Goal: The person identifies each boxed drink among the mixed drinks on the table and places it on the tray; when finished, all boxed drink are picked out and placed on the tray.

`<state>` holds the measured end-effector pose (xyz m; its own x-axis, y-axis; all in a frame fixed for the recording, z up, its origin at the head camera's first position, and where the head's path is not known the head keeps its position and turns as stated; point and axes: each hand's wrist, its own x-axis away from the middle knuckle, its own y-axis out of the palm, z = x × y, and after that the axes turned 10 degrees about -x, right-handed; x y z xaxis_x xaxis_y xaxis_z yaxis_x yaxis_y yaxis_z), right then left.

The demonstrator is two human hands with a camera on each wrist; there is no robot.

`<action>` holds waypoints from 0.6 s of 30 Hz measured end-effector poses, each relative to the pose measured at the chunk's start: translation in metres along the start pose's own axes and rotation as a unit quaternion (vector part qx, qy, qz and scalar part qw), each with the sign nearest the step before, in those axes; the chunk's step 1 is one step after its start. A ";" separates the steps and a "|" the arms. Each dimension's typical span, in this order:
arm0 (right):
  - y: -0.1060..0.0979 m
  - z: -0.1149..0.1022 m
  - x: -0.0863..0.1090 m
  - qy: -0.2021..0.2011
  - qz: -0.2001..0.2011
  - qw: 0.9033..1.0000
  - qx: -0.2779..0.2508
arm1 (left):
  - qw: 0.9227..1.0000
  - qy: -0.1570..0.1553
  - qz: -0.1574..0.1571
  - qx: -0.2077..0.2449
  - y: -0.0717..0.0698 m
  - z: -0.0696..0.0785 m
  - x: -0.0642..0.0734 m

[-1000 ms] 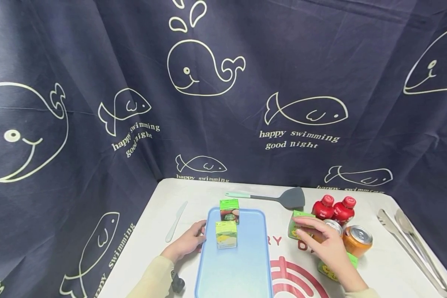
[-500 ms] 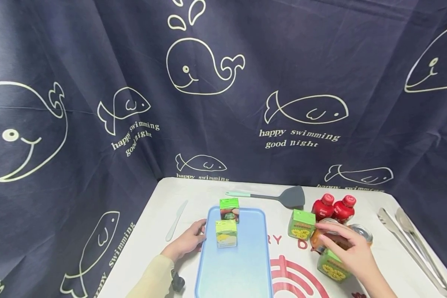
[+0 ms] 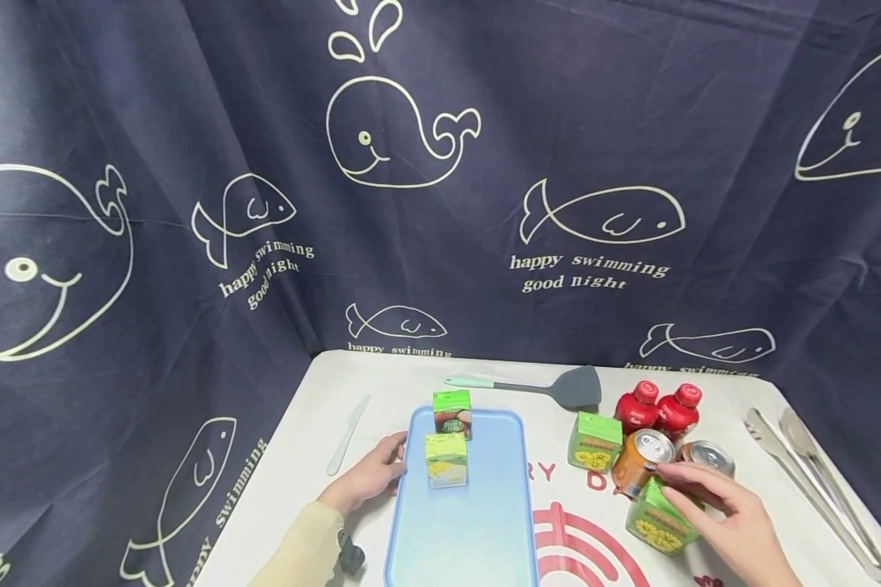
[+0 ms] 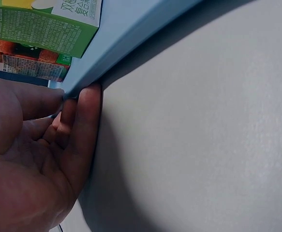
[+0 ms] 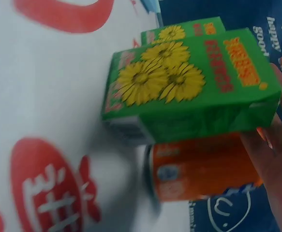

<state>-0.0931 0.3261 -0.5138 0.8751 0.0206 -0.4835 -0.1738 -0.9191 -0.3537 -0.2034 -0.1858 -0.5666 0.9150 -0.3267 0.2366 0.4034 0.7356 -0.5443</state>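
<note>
My left hand rests at the left edge of the blue tray. In the left wrist view its thumb and fingertips meet the tray's rim. On the tray stand a yellow-green drink carton and a green-and-brown drink carton. At the right, my right hand reaches over the near green drink carton with yellow flowers, its fingers spread around the top. In the right wrist view the fingers are at this carton's top end; whether they press on it is unclear. A matching carton stands farther left.
Two orange cans stand just behind the near carton, with two red bottles behind them. A spatula lies at the back, metal utensils at the right, a small knife at the left.
My right hand has moved from the farther flowered carton, past the cans, toward the right and nearer, down to the near flowered carton. The left hand stays at the tray.
</note>
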 end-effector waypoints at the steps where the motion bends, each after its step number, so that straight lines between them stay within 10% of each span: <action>1: -0.001 0.003 0.002 -0.006 -0.003 1.000 -0.004 | 1.000 0.001 0.000 0.002 0.000 0.000 0.000; 5: -0.006 0.010 0.012 0.014 -0.002 1.000 0.008 | 1.000 0.007 -0.001 0.009 0.000 -0.002 0.000; 15: -0.006 0.020 0.030 0.215 -0.008 0.975 0.051 | 1.000 0.012 0.002 0.008 -0.001 -0.002 0.000; 18: -0.006 0.026 0.037 0.205 0.002 0.978 0.031 | 1.000 0.014 0.002 0.007 -0.001 -0.002 0.000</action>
<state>-0.0715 0.3425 -0.5500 0.9800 -0.1536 -0.1269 -0.1926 -0.8933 -0.4061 -0.2039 -0.1878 -0.5681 0.9165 -0.3395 0.2117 0.3994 0.7457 -0.5333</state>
